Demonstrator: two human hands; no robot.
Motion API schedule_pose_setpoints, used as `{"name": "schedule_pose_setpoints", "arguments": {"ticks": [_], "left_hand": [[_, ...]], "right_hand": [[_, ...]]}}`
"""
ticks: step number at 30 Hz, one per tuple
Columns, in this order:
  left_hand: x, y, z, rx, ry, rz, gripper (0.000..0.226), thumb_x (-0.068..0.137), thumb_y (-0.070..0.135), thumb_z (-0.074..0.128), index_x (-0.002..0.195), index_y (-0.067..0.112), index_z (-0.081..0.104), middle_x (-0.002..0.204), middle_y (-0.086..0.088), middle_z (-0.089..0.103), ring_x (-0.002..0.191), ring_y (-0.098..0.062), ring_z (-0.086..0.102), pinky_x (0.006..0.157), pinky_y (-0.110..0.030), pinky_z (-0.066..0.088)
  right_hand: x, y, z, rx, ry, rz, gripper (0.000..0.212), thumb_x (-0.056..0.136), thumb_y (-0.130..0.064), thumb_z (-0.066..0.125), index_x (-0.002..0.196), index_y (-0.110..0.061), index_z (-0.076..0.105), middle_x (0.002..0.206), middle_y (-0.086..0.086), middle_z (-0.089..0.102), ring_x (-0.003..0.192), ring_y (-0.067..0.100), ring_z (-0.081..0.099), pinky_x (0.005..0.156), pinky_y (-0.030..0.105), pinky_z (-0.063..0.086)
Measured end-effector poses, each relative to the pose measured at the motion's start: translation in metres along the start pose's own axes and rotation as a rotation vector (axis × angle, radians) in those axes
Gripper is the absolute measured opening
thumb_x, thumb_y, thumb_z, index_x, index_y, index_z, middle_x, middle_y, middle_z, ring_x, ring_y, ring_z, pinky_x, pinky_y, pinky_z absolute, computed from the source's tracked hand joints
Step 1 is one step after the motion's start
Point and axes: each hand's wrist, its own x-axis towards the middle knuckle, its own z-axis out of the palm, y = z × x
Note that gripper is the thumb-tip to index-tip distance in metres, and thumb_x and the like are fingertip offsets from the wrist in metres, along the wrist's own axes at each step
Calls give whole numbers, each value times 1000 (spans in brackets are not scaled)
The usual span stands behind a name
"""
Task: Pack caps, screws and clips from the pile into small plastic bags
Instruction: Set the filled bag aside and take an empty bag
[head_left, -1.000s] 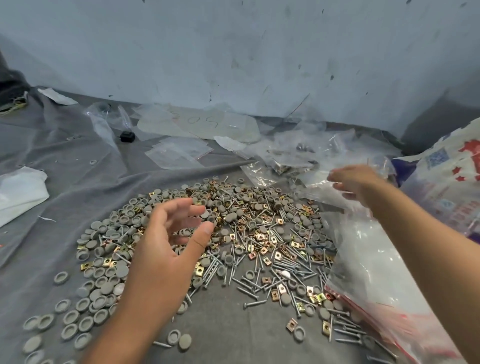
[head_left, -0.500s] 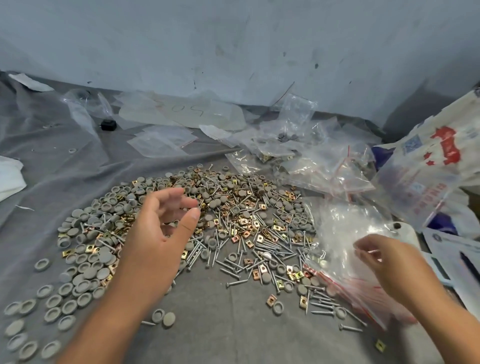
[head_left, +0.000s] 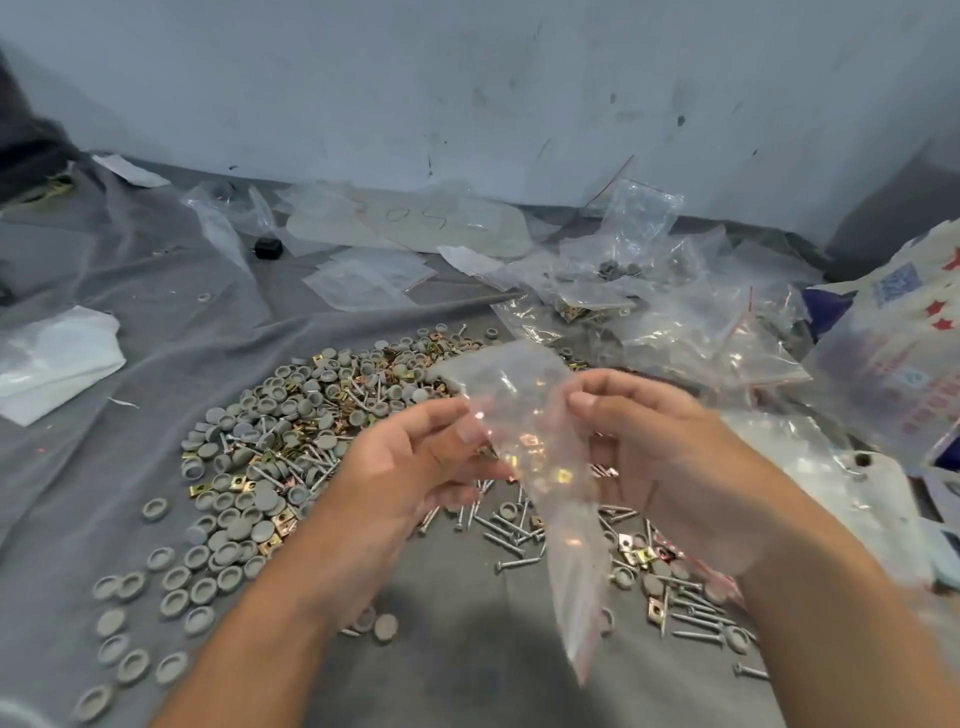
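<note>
Clear plastic bag (head_left: 524, 415) up in front, both hands on it. Left hand (head_left: 415, 478) pinches its edge w/ thumb and fingertips; right hand (head_left: 670, 457) grips the other side, fingers curled round the film. Bag hangs tilted, lower end w/ a red strip pointing down toward the cloth, above the pile (head_left: 291, 447). Whether anything sits inside it, can't tell; gold bits show through the film.

Pile spreads on grey cloth (head_left: 104, 467): grey caps (head_left: 228, 525) mostly on the left, screws (head_left: 511, 540) and gold clips (head_left: 636, 553) mid and right.

Writing: far back, a clear sheet (head_left: 415, 223) w/ handwritten marks that look like "05", seen upside down. Right edge, a printed sack (head_left: 904, 343) w/ red stars, a blue code square and red print, too blurred to read.

More clear bags (head_left: 691, 322) heaped behind the pile, some w/ parts inside. White folded sheet (head_left: 52, 358) lies far left.
</note>
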Motion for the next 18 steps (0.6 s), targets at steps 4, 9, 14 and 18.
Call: {"name": "schedule_pose_setpoints", "arguments": {"ticks": [4, 9, 14, 18], "left_hand": [[3, 10, -22, -89, 242, -53, 48, 80, 50, 68, 113, 15, 72, 106, -9, 77, 94, -21, 75, 76, -34, 61], [1, 18, -40, 38, 164, -101, 56, 74, 65, 72, 107, 19, 72, 107, -3, 77, 92, -21, 75, 76, -36, 63], [7, 16, -44, -127, 523, 22, 10, 94, 23, 68, 89, 16, 72, 80, 0, 75, 69, -8, 71, 57, -22, 55], [6, 16, -48, -107, 620, 58, 12, 97, 23, 67, 86, 21, 71, 81, 3, 76, 76, -9, 72, 62, -24, 57]], "right_hand": [[24, 29, 16, 67, -11, 41, 9, 84, -22, 67, 90, -17, 71, 87, 4, 72, 70, 13, 66, 54, 31, 56], [38, 56, 22, -126, 45, 33, 9, 88, -30, 67, 85, -30, 76, 89, -1, 74, 69, 6, 65, 57, 29, 53], [33, 63, 21, -130, -179, 147, 61, 71, -37, 79, 127, -21, 57, 109, 2, 77, 97, 18, 75, 73, 25, 60], [31, 66, 21, -129, -117, 92, 65, 66, -26, 81, 126, -20, 58, 103, 6, 78, 94, 17, 76, 71, 20, 58]]}}
